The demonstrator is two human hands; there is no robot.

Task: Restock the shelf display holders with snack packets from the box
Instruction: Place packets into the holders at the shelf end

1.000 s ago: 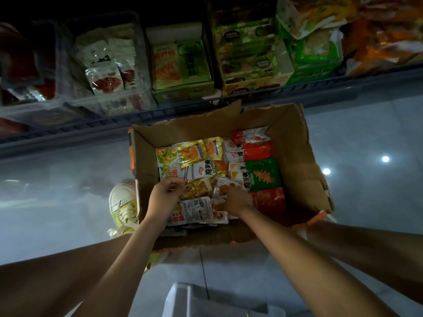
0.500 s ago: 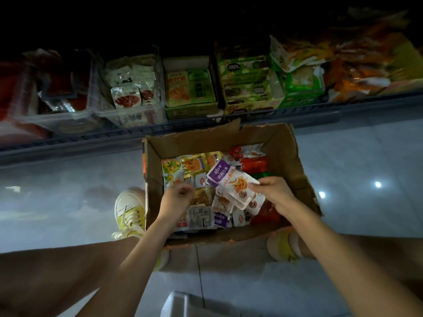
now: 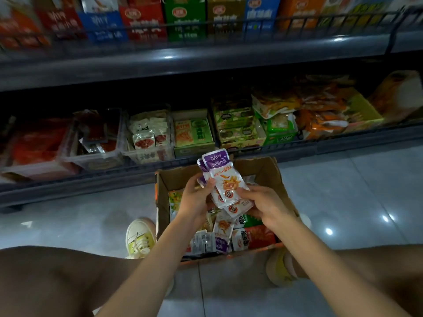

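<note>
A pale sneaker (image 3: 139, 239) stands on the tiled floor (image 3: 80, 213) at 8 o'clock of the cardboard box (image 3: 263, 172). Above the box, the left grip (image 3: 194, 200) and the right grip (image 3: 265, 204) both curl round a fanned bunch of purple-topped snack packets (image 3: 225, 181), the left at its 9 o'clock edge, the right at 4 o'clock. More loose packets (image 3: 251, 239) lie in the box. At 12 o'clock beyond it, clear display holders (image 3: 146, 156) sit on the bottom shelf (image 3: 343, 143).

Glossy pale tiled floor (image 3: 343, 191) shows bright light spots beneath 2 dark metal shelf tiers (image 3: 183, 62).
</note>
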